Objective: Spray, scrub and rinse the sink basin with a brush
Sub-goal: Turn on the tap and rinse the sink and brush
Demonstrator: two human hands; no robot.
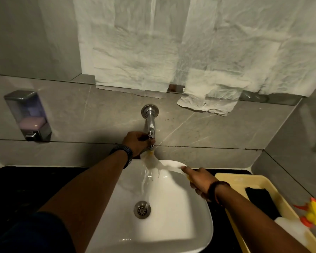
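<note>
Head view: a person rinses a brush (154, 162) under the running tap (150, 125) of a white sink (171, 207) set on a dark counter (35, 179). The left hand (136, 143) is closed around the tap's lower end, by the look of it working the valve, while water (146, 183) falls toward the drain (142, 209). The right hand (199, 181) is clenched on the brush's handle, forefinger laid along the pale shaft near the sink's far rim; the brush head sits in the stream just below the spout, blurred by spray, its bristles too indistinct to judge.

The brush looks light and stiff, likely plastic, and should steer easily with one hand; wet, its handle may be slippery, so a full grip well back from the head, as here, seems the sound hold. The glazed basin appears hard and slick, so the head could skate under pressure.

To the right, a yellow tray (230, 178) holds a dark pad (259, 198) and a spray bottle (299, 227) with a yellow-and-orange trigger. A soap dispenser (28, 115) hangs on the tiled wall at left; crumpled paper (190, 42) covers the mirror above.
</note>
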